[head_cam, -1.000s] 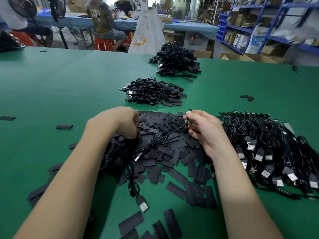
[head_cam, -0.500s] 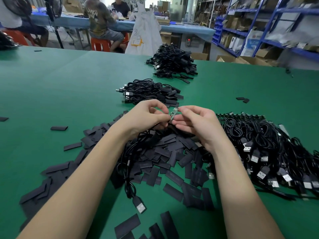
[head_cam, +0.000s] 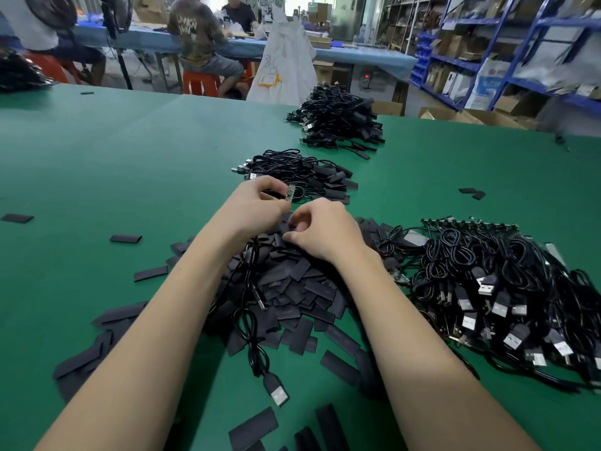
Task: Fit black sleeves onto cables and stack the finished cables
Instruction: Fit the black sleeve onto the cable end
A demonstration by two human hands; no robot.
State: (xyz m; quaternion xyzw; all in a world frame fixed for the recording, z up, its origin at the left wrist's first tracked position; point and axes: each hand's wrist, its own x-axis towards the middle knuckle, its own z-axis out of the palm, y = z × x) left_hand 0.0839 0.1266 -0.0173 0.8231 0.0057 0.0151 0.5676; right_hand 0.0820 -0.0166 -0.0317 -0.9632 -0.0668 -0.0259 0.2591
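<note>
My left hand [head_cam: 257,203] pinches the small green circuit-board end [head_cam: 290,192] of a black cable. That cable [head_cam: 252,307] trails back toward me across a heap of flat black sleeves [head_cam: 292,288], and its USB plug [head_cam: 276,389] lies on the green table. My right hand [head_cam: 320,231] is curled low over the top of the sleeve heap, fingertips down among the sleeves; what it holds is hidden. A stack of sleeved cables [head_cam: 302,175] lies just beyond my hands.
A big pile of unsleeved cables [head_cam: 507,288] with USB plugs lies to the right. Another cable stack [head_cam: 338,120] sits further back. Loose sleeves [head_cam: 126,238] scatter over the green table [head_cam: 97,164]. People sit at a blue table behind.
My hands have parted. The left hand has kept the cable's board end and lifted it slightly away; the right hand has dropped down onto the sleeve heap.
</note>
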